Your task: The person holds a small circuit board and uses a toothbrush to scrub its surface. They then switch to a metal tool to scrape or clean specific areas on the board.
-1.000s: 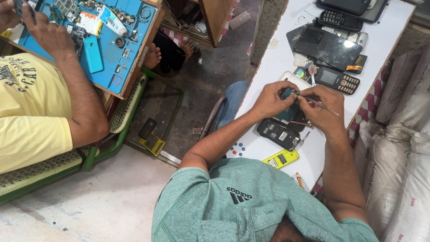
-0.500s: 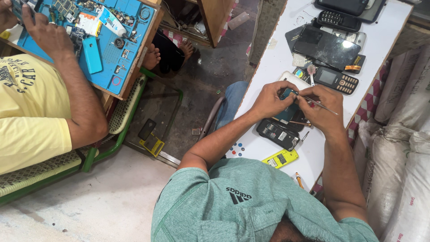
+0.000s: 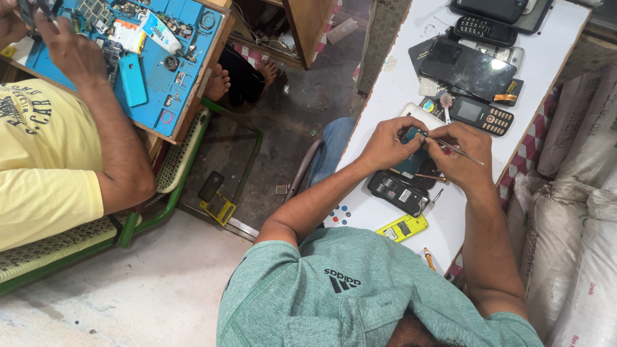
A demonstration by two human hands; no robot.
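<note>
The left hand (image 3: 384, 142) grips a small teal circuit board (image 3: 411, 136) held just above the white table (image 3: 411, 77); its long axis cannot be told. The right hand (image 3: 464, 149) pinches thin metal tweezers (image 3: 464, 150), tip at the board, handle pointing right and slightly down. Both forearms are bent inward, hands close together. A black phone body (image 3: 398, 192) lies flat beneath, a yellow phone cover (image 3: 402, 227) nearer the person.

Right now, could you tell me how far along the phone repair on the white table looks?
Done: a phone body lies opened on the white table. In hand: the left hand steadies a small blue part while the right hand works a thin tool into it. Left: a yellow cover lies loose.
</note>
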